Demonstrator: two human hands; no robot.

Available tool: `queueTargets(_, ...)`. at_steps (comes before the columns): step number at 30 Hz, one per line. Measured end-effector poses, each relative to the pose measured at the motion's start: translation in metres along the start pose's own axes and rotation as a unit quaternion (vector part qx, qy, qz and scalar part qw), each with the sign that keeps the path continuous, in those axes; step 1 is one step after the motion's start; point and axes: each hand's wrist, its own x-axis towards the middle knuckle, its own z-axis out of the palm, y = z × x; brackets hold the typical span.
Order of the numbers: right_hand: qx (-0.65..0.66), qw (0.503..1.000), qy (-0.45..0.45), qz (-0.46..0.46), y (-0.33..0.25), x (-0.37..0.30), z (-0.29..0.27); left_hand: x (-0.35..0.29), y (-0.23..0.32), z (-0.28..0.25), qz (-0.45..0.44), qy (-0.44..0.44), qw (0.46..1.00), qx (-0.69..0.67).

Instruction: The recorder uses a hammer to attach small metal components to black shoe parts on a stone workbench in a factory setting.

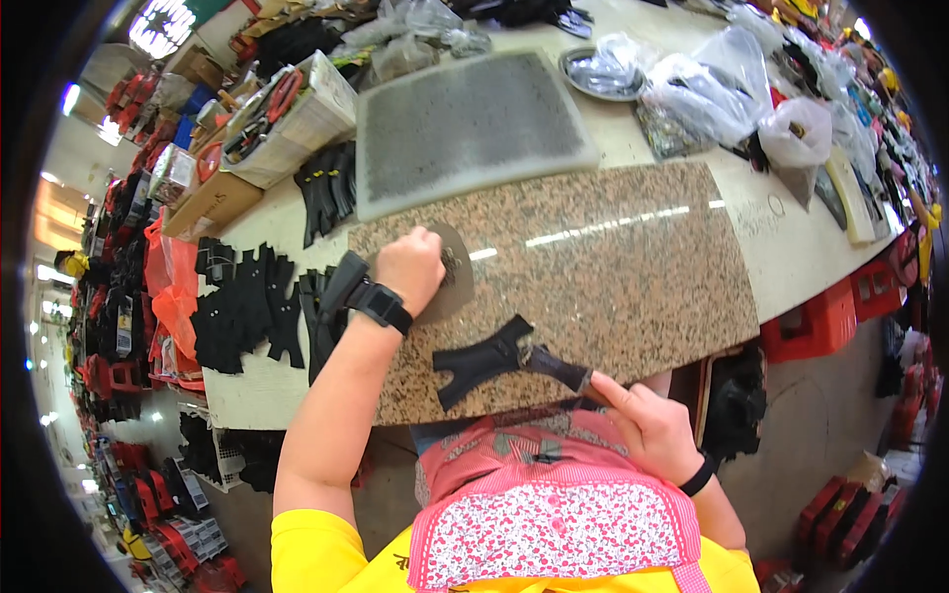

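Note:
My left hand (pixel 410 267) is closed above a brown rounded pad (pixel 455 282) at the left of the granite slab. Small bits lie on that pad beside my fingers. Whatever the fingers hold, if anything, is hidden. At the slab's near edge lies a black forked piece (pixel 479 364), its two prongs toward the left. A narrow black strip (pixel 559 370) runs from its right end. My right hand (pixel 652 425) grips the strip's right end between index finger and thumb, the thumb mostly hidden.
The speckled granite slab (pixel 633 257) rests on a white table. Stacked black pieces (pixel 252 306) lie left. A grey-topped translucent board (pixel 474 119), a white tool box (pixel 297 119), a metal dish (pixel 598 79) and plastic bags (pixel 707 94) stand behind. Red crates (pixel 811 316) are at right.

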Motion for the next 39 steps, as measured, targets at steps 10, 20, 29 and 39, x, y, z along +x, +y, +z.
queueTargets(10, 0.003, 1.0, 0.004, 0.001, 0.007, -0.002, 0.003, -0.074, 0.101, -0.044, -0.073, -0.001, 0.955, -0.287)
queueTargets(20, 0.02, 1.0, 0.004, -0.001, 0.01, -0.002, 0.002, -0.082, 0.111, -0.014, -0.05, 0.08, 0.963, -0.252)
queueTargets(29, 0.025, 1.0, -0.008, 0.006, 0.009, 0.0, 0.0, -0.095, 0.113, -0.031, 0.058, 0.01, 0.993, -0.106)
queueTargets(39, -0.083, 0.995, -0.041, -0.042, -0.004, 0.01, -0.014, -0.109, 0.084, -0.023, 0.015, 0.021, 0.977, -0.214)
